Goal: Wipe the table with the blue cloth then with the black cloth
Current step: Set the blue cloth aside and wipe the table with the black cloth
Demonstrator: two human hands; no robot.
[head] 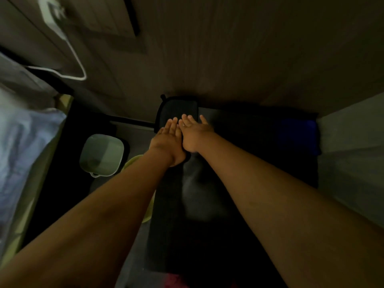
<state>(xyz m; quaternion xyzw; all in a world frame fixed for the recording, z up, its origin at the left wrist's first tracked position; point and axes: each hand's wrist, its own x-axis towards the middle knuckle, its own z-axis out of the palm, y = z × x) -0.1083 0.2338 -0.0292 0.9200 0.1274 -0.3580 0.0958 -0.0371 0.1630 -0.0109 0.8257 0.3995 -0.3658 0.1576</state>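
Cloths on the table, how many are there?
2. The black cloth lies far left, under the left hand and right hand. The blue cloth sits far right. It is dark, so more may be hidden.

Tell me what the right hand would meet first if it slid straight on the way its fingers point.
The right hand lies flat on the black cloth, fingers pointing away from the person. Beyond the cloth's far edge, it would probably meet the wood-grain wall first; depth is unclear.
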